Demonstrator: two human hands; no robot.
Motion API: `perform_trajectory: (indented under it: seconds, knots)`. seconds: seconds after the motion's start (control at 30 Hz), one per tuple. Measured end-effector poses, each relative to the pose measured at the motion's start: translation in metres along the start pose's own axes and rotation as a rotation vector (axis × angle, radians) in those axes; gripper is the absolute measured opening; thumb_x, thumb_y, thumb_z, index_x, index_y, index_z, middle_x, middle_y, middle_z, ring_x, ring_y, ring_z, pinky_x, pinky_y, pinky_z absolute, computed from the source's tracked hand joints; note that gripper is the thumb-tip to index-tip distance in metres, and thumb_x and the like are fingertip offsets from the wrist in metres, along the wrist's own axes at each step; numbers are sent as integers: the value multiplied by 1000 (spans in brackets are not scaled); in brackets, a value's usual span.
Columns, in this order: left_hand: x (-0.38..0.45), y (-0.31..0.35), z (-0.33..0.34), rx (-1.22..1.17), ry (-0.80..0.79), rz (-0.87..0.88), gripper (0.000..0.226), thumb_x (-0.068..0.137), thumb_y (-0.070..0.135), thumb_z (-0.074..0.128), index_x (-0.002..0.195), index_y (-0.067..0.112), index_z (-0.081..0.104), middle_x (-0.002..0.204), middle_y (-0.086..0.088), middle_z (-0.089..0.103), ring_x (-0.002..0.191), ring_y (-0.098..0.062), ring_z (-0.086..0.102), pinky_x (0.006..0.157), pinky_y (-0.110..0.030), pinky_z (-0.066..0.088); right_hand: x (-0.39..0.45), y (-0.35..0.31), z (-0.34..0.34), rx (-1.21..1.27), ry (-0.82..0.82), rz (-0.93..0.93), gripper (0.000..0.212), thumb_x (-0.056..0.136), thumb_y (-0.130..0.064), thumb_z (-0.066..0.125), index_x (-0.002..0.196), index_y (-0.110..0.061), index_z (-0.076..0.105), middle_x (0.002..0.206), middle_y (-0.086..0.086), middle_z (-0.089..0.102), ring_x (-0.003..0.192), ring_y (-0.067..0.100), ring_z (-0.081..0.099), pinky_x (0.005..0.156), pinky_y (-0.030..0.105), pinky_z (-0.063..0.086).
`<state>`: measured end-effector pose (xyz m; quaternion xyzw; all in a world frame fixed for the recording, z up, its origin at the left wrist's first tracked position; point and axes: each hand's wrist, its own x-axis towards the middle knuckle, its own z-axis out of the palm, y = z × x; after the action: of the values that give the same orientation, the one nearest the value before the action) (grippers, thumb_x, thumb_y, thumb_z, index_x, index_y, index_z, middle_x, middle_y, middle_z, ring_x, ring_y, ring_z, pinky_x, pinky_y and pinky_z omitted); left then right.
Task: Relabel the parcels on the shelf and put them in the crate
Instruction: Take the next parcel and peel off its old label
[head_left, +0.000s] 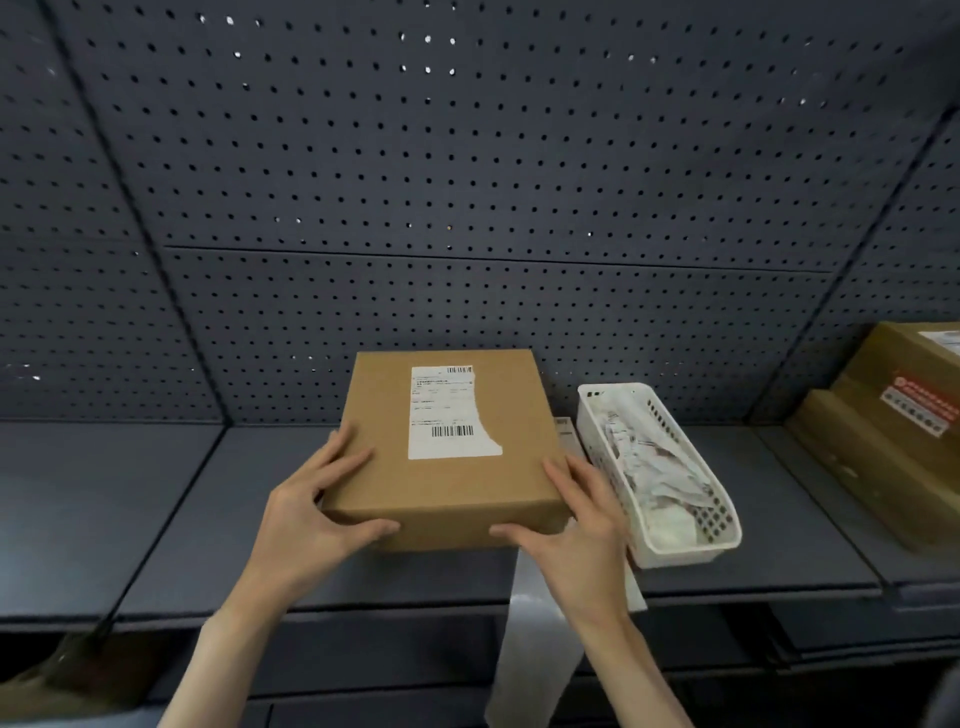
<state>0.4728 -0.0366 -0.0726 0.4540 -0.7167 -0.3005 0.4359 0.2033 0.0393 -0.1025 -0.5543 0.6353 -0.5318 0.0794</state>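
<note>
A flat brown cardboard parcel (447, 488) lies on the grey shelf (156, 519), in the middle of the view. On its top sits a white shipping label (449, 415) with barcodes; the label's right edge is torn away. My left hand (317, 514) grips the parcel's near left corner, thumb on the front face. My right hand (582, 525) grips the near right corner in the same way. A strip of white backing paper (535, 649) hangs from under the parcel over the shelf's front edge.
A white perforated plastic basket (722, 535) holding crumpled label papers stands right of the parcel. Stacked brown boxes (883, 436) with a red-and-white sticker fill the far right. Grey pegboard (467, 156) forms the back wall. A lower shelf shows beneath.
</note>
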Motion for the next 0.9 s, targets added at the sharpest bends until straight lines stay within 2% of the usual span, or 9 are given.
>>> perform_trajectory:
  seconds: [0.1, 0.17, 0.27, 0.33, 0.47, 0.67, 0.77, 0.83, 0.9]
  knots:
    - [-5, -21, -23, 24, -21, -40, 86, 53, 21, 98, 131, 35, 63, 151, 28, 41, 141, 11, 32, 116, -24, 29, -14, -5, 33, 17, -37, 31, 91, 51, -37, 100, 134, -16, 67, 138, -5, 55, 131, 4, 49, 112, 14, 37]
    - [-6, -33, -32, 53, -29, -48, 88, 54, 18, 98, 132, 35, 62, 151, 29, 40, 142, 8, 31, 115, -20, 26, -21, -7, 49, 20, -50, 48, 91, 53, -38, 100, 135, -17, 66, 141, -4, 54, 133, 6, 49, 113, 19, 38]
    - [-5, -48, -40, 91, -42, -69, 89, 56, 14, 98, 136, 29, 61, 152, 26, 39, 145, 3, 29, 117, -20, 22, -27, -8, 68, 13, -65, 72, 91, 53, -37, 99, 135, -17, 66, 142, -3, 54, 133, 5, 47, 110, 5, 30]
    - [-5, -57, -43, 117, -57, -84, 90, 57, 15, 97, 138, 27, 59, 152, 26, 38, 146, 2, 28, 119, -23, 21, -28, -8, 77, 8, -70, 89, 90, 52, -35, 100, 133, -15, 68, 141, -2, 55, 131, 4, 47, 107, 0, 28]
    - [-6, -68, -45, 143, -76, -97, 91, 58, 18, 97, 140, 25, 57, 153, 25, 37, 148, -2, 26, 119, -24, 20, -30, -3, 87, -15, -80, 119, 89, 50, -35, 101, 131, -14, 70, 140, 0, 56, 130, 9, 51, 108, 4, 30]
    - [-6, -72, -45, 159, -84, -128, 93, 58, 21, 97, 141, 27, 56, 148, 35, 32, 147, 0, 25, 118, -24, 19, -32, -1, 87, -97, -107, 91, 87, 54, -41, 99, 132, -18, 67, 141, -6, 50, 126, -5, 43, 105, 2, 32]
    - [-7, -73, -47, 223, -116, -105, 91, 60, 33, 96, 141, 28, 55, 152, 29, 33, 148, -1, 21, 118, -23, 16, -32, -8, 79, -188, -181, 68, 84, 63, -53, 92, 135, -25, 59, 147, -12, 40, 129, -1, 40, 104, 19, 41]
    - [-6, -73, -48, 290, -128, -57, 86, 63, 54, 89, 139, 29, 58, 154, 23, 36, 149, 0, 18, 118, -25, 14, -25, -17, 75, -247, -194, 16, 80, 69, -61, 82, 135, -25, 57, 148, -11, 38, 135, 5, 37, 109, 26, 37]
    - [-3, -69, -48, 326, -113, -23, 79, 66, 73, 73, 132, 30, 63, 149, 23, 42, 148, 1, 21, 117, -25, 17, -13, -30, 74, -260, -174, -39, 68, 77, -61, 72, 131, -23, 59, 142, -11, 45, 136, 8, 39, 111, 29, 34]
